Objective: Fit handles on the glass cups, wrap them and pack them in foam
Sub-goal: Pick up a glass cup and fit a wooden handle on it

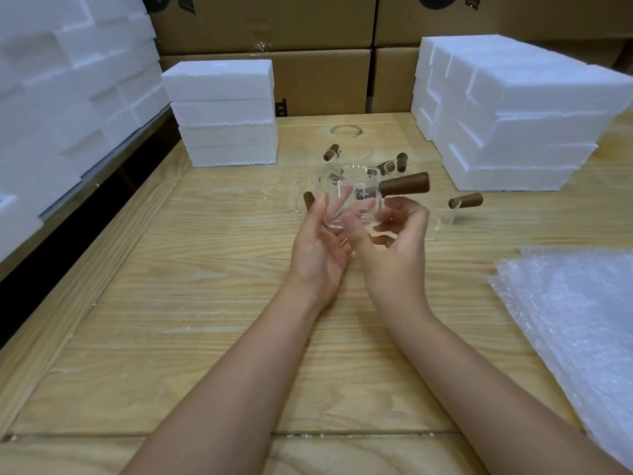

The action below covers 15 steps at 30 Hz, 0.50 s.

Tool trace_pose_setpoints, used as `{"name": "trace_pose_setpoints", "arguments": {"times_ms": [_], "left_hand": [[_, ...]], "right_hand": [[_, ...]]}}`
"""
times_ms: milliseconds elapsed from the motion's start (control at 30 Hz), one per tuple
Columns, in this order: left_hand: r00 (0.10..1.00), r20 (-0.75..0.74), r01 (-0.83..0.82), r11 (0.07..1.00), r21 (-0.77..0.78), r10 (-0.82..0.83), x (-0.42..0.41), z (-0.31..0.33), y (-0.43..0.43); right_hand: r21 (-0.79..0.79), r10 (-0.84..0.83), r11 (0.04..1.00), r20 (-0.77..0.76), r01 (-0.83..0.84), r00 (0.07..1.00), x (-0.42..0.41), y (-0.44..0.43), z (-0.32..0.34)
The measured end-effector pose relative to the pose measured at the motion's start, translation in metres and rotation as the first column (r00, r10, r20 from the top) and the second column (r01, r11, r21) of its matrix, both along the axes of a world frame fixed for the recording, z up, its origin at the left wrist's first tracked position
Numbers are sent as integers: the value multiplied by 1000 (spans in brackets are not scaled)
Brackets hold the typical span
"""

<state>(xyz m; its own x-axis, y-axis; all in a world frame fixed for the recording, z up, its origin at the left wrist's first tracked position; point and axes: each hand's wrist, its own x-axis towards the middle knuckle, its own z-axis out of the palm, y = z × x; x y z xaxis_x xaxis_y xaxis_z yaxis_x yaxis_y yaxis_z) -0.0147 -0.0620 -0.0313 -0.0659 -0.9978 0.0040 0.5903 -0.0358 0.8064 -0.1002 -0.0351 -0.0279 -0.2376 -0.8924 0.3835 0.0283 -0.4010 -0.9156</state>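
Note:
A clear glass cup (352, 193) with a brown wooden handle (406, 184) pointing right is held above the wooden table (205, 269). My left hand (320, 248) holds the cup from the left, thumb up along its side. My right hand (399, 234) curls its fingers at the cup's lower right, under the handle. Behind stand more glass cups with brown handles (331, 153) (394, 164) (466, 201); a loose brown handle (309, 200) shows just left of my left thumb. A stack of bubble wrap sheets (579, 323) lies at the right.
White foam blocks are stacked at the back centre (222, 111), the back right (513, 111) and along the left (68, 97). Cardboard boxes (274, 25) form a wall behind the table. A dark gap runs along the table's left edge.

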Motion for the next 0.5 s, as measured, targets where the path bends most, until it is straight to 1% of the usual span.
{"name": "trace_pose_setpoints", "arguments": {"times_ms": [67,133,233,300,367,433,500], "left_hand": [[1000,3,17,1000,4,-17,0,0,1],[1000,9,17,1000,8,-17,0,0,1],[1000,-5,21,1000,-8,-21,1,-1,0],[998,-30,51,999,-7,-51,1,0,0],[996,-37,79,997,-1,-79,2,0,0],[997,-14,79,997,-12,-79,3,0,0],[996,-20,81,996,-33,-82,2,0,1]], "right_hand": [[-8,-19,1000,-18,19,1000,4,1,-2],[-10,-13,1000,0,13,1000,7,1,-2],[-7,43,999,92,-42,995,8,1,2],[-19,91,996,175,-89,980,7,0,4],[-19,142,990,259,-142,955,5,-2,7],[22,191,978,325,-210,926,4,-4,7],[61,235,955,440,-290,867,6,-6,5]]}}
